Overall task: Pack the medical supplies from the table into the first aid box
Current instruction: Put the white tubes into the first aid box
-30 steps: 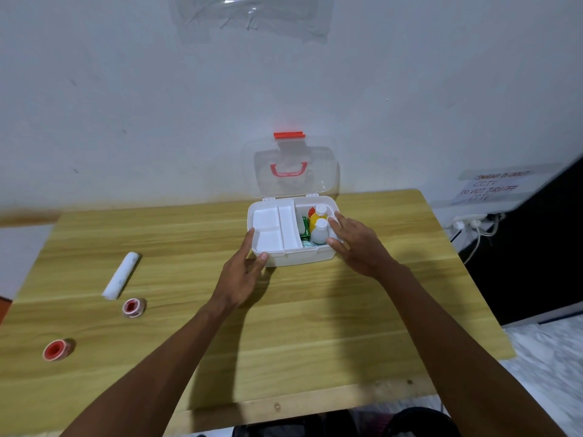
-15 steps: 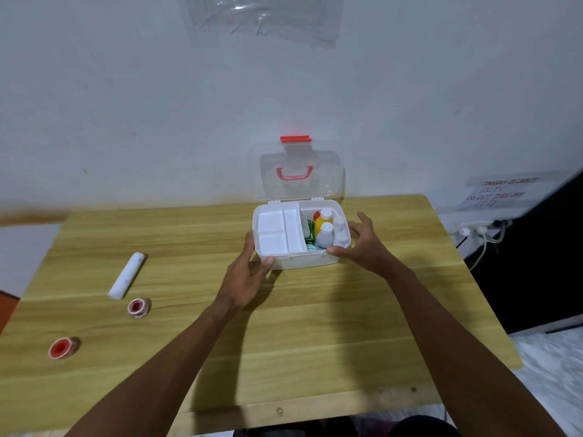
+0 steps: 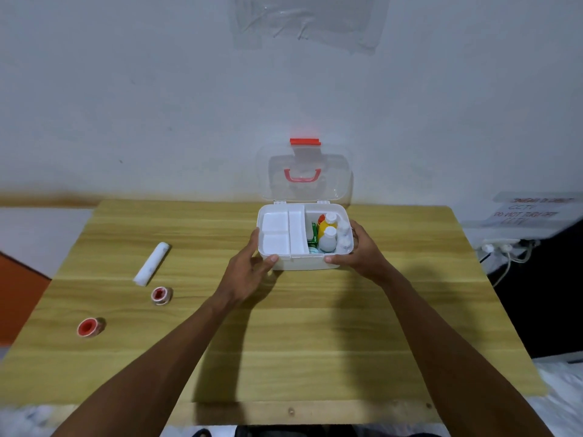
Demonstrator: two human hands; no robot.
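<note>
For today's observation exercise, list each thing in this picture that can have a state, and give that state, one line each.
first aid box: on the table, held at both ends
lid: open, upright
white tray: in the box, empty
bottles: standing in the box
bandage roll: lying on the table
two tape rolls: unpacked, on the table
left hand: gripping the box
right hand: gripping the box

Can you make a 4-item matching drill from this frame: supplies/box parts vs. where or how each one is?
Things:
1. gauze roll
2. yellow bottle
3. clear lid
4. white insert tray

Places or states:
A. standing in the box's right section
B. raised open against the wall
C. lying on the table, left of the box
D. empty, in the box's left half

Pairs: 1-C, 2-A, 3-B, 4-D
</note>
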